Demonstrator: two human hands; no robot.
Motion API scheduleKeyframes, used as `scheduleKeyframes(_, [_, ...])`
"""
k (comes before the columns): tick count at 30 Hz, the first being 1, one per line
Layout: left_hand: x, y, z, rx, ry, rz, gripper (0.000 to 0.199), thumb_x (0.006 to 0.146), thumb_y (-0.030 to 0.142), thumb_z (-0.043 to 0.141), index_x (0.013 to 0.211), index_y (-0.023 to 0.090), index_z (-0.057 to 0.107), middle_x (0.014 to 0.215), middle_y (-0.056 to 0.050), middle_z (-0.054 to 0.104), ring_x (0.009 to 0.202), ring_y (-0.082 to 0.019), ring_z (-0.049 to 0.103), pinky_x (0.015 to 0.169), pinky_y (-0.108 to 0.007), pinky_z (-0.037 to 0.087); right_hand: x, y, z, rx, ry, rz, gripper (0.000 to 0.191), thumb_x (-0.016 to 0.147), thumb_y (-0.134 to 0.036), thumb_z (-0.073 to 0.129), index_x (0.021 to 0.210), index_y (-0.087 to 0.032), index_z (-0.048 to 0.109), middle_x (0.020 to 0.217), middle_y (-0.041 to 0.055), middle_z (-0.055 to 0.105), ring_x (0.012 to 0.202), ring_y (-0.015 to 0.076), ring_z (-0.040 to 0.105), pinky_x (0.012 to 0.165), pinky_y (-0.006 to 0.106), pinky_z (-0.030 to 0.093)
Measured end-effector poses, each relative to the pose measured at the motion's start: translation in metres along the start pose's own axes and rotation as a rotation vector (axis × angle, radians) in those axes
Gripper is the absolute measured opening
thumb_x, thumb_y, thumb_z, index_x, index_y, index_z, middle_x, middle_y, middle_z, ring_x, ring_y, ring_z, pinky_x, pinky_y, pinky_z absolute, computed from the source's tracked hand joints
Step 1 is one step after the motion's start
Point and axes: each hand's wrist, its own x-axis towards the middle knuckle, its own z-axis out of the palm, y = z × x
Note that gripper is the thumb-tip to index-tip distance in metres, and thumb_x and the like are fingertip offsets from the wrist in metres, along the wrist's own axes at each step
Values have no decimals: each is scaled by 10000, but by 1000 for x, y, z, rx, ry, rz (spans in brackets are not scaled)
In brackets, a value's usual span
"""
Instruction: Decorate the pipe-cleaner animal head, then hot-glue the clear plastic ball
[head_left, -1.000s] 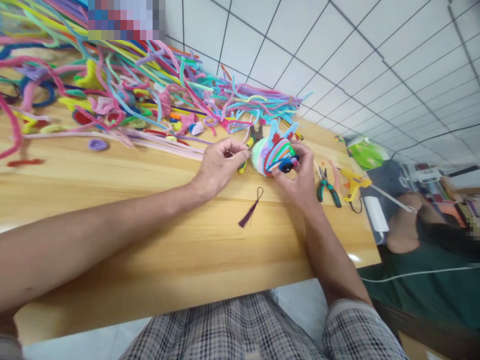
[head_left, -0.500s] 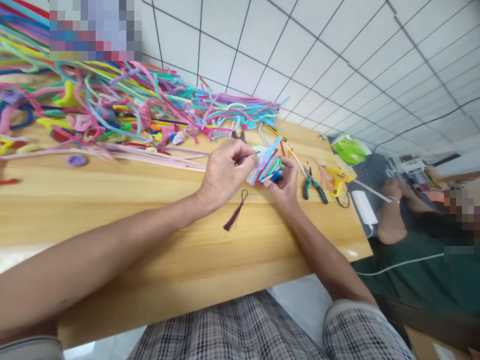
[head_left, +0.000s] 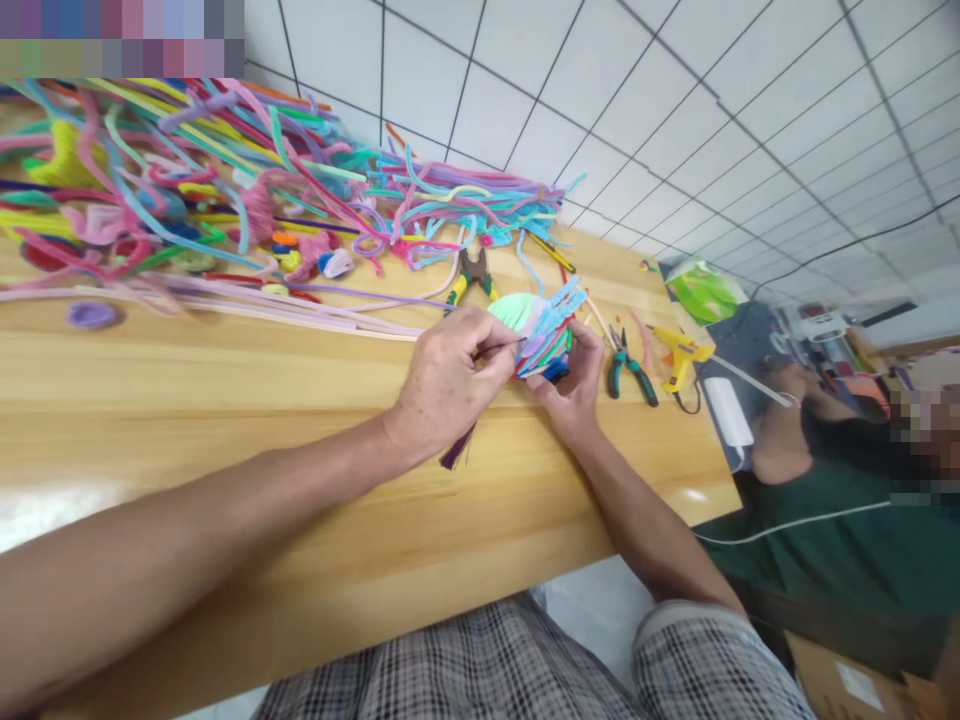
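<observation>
Fuzzy green, blue and red, the toy (head_left: 512, 310) is over the table (head_left: 457, 540). From far away, I hold its side in my right hand (head_left: 574, 388), fingers curled; my left hand (head_left: 448, 372) pinches a thin dark bit (head_left: 520, 340) at the toy.

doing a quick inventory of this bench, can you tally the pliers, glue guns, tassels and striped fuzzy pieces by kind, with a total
Pliers: 2, yellow-handled pliers and teal-handled pliers
Glue guns: 1, a yellow glue gun
Tassels: 1, a dark tassel, partly behind the left hand
Striped fuzzy pieces: 1, the striped piece
Total: 5
</observation>
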Motion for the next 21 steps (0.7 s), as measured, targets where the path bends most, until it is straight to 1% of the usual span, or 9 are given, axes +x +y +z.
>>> scheduleKeyframes(4, [-3, -3, 2, -7, -4, 19, 185, 898, 76, 634, 778, 210, 679, 765, 4, 656, 761, -165, 609, 754, -300, 456, -1, -2, -1, -25, 1, -35, 723, 879, -650, 765, 1441, -343, 430, 1426, 110, 568, 1344, 318, 629, 1143, 564, 559])
scheduleKeyframes(7, [-4, -5, 3, -4, -7, 41, 191, 884, 54, 615, 792, 206, 683, 777, 2, 668, 776, -163, 616, 751, -294, 449, 0, -3, -1, -7, 5, -55, 728, 874, -629, 785, 1448, -343, 442, 1424, 109, 568, 1347, 319, 626, 1130, 556, 562])
scheduleKeyframes(12, [-5, -7, 3, -8, -10, 40, 201, 885, 42, 614, 792, 207, 680, 783, 3, 660, 776, -160, 613, 750, -290, 452, 1, -4, -1, -28, 22, -32, 750, 844, -645, 804, 1424, -332, 447, 1416, 115, 566, 1326, 323, 631, 1124, 561, 561])
scheduleKeyframes(21, [-8, -8, 4, -2, -5, 72, 210, 914, 36, 618, 806, 204, 682, 790, -1, 642, 799, -160, 613, 764, -292, 472, 1, -5, -1, -4, 7, 17, 760, 829, -636, 819, 1417, -333, 445, 1432, 113, 567, 1335, 312, 624, 1120, 542, 560])
